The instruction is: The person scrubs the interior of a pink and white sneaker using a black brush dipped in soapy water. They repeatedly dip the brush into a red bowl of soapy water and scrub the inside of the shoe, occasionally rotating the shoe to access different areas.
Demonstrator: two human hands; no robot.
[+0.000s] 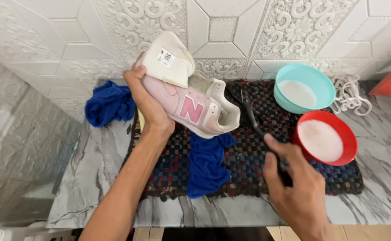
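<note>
The pink-and-white leather sneaker [191,105] is held tilted above the dark woven mat [249,160], clamped at its sole by the left hand's [148,105] fingers [135,73]. A black-handled brush [260,131] is gripped by the right hand [296,187]. A blue cloth [206,163] lies beneath; red [325,138] and teal [303,88] bowls stand on the counter [92,169].

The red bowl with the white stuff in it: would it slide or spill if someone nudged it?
The red bowl sits on a woven mat, so it would probably grip rather than slide. Its white, frothy-looking filling lies near the rim, so a hard push might slop some out. It looks like light plastic, likely easy to tip.
</note>
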